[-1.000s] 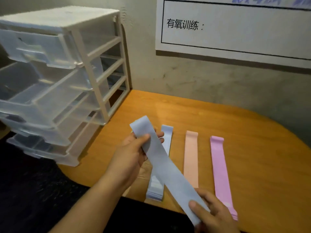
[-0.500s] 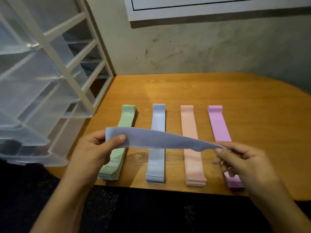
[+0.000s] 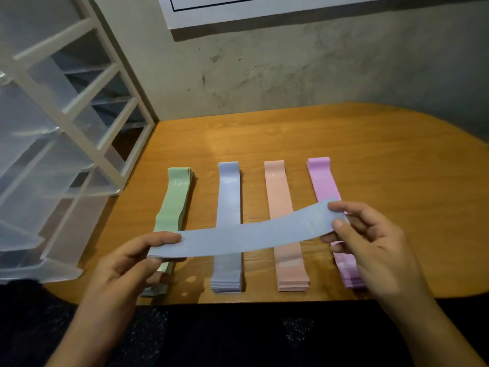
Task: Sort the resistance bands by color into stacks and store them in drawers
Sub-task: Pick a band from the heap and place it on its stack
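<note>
Head view: one loose blue band (image 3: 246, 238) is held crosswise above the wooden table (image 3: 383, 160), spread flat between both hands. The left hand (image 3: 127, 263) pinches its left end, thumb on top, fingers curled beneath. The right hand (image 3: 370, 242) pinches the right end between thumb and forefinger; this end sits slightly higher than the left one. Four stacks lie side by side on the table below, apart from one another, long axes running away from the person: green stack (image 3: 173, 205) leftmost, marked 30; blue stack (image 3: 229, 202), marked 20; peach stack (image 3: 280, 192); purple stack (image 3: 321, 181) rightmost. The held band crosses over all four and hides part of each. A white-framed drawer unit (image 3: 66, 128) stands at the table's left side, translucent drawers pulled out. Grey wall (image 3: 317, 70) behind, white sheet (image 3: 264, 9) at its top
</note>
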